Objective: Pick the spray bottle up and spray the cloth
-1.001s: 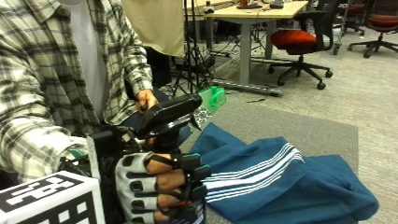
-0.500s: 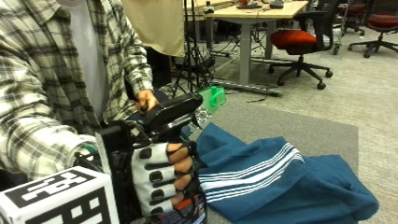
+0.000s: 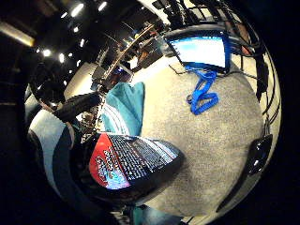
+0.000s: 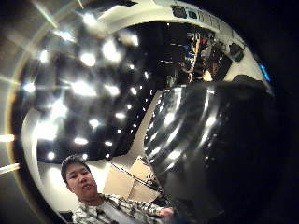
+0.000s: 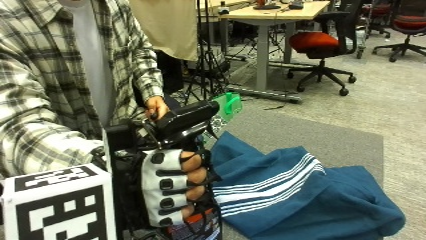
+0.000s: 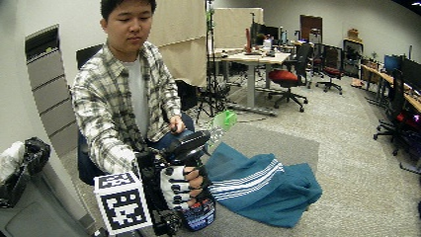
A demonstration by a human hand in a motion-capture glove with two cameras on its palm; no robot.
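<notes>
Your gloved hand (image 5: 174,187) grips the spray bottle (image 5: 190,122); its lower body is mostly hidden behind your fingers. The nozzle (image 5: 229,103) points over the blue cloth (image 5: 299,200) on the counter (image 5: 333,137).

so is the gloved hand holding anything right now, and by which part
Yes: the gloved right hand holds the spray bottle, fingers curled round its neck just below the black spray head, nozzle toward the blue cloth.
</notes>
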